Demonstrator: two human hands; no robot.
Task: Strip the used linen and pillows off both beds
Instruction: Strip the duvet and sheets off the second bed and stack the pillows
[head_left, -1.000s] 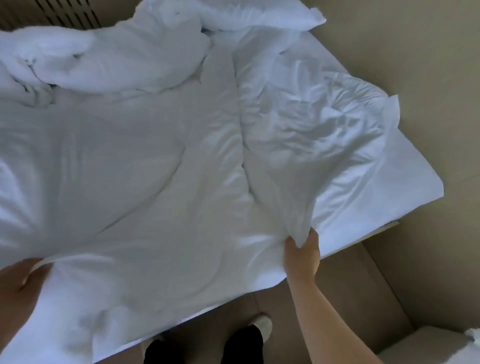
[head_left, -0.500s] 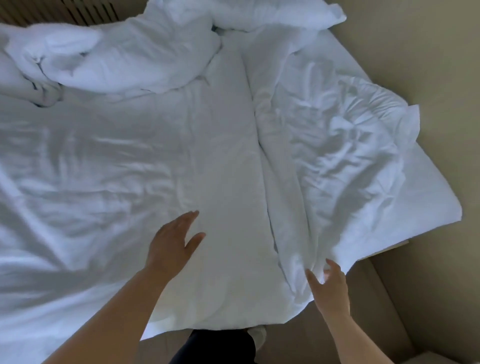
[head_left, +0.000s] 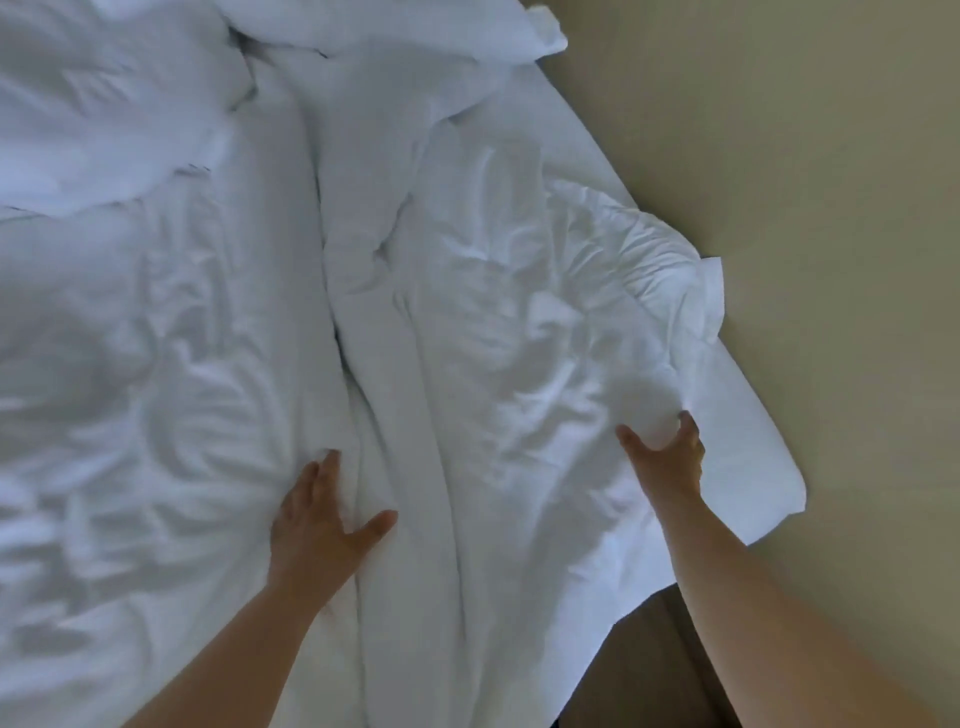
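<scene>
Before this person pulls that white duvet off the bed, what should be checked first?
1. Right hand has hold of the duvet: ok, its fingers curl round a fold.
2. Left hand has a grip too: not ok, it lies flat on the duvet, fingers spread.
3. Nothing loose lies in the duvet: cannot tell, the folds could hide things.
4. Pillow off the bed: not ok, one lies at the head end.

Dim, soft, bluish light falls evenly on the crumpled white cotton bed linen (head_left: 467, 322), with shallow grey shadows in its folds. The whole frame is slightly blurred; wide-angle bending shows at the edges.
</scene>
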